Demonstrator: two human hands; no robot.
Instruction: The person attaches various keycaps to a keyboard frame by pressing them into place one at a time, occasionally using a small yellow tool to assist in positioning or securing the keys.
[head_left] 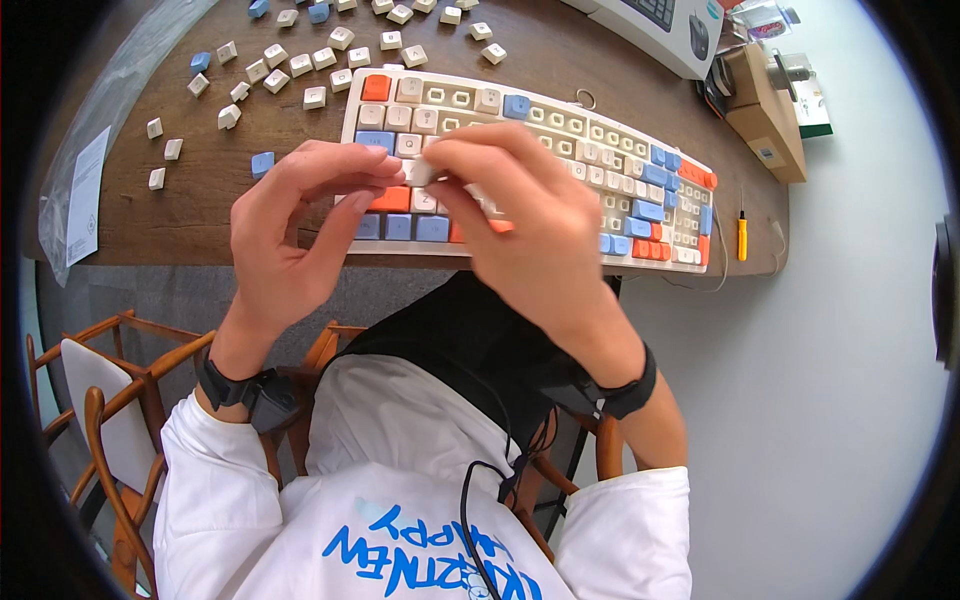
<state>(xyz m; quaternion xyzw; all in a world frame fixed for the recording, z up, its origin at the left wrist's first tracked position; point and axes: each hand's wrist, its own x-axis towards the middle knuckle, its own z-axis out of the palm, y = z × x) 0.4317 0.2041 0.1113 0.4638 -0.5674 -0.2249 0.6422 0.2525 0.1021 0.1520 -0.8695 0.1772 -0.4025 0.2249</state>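
A white keyboard (575,125) with white, blue and orange keycaps lies along the table's near edge; several of its key positions show bare switches. My right hand (525,215) is over its left half, thumb and fingers pinching a small white keycap (421,172). Close by, my left hand (295,215) hovers at the keyboard's left end, fingers curved and apart from the thumb, with nothing visible between them. An orange keycap (391,199) and a row of blue keycaps (398,227) show below the fingertips. My hands cover part of the middle rows.
Loose keycaps (314,97) are scattered over the wooden table (130,215) at the far left. Clear plastic wrapping with a white paper slip (88,200) lies at the left edge. A yellow screwdriver (742,240), a cardboard box (765,115) and a white printed box (660,30) are on the right.
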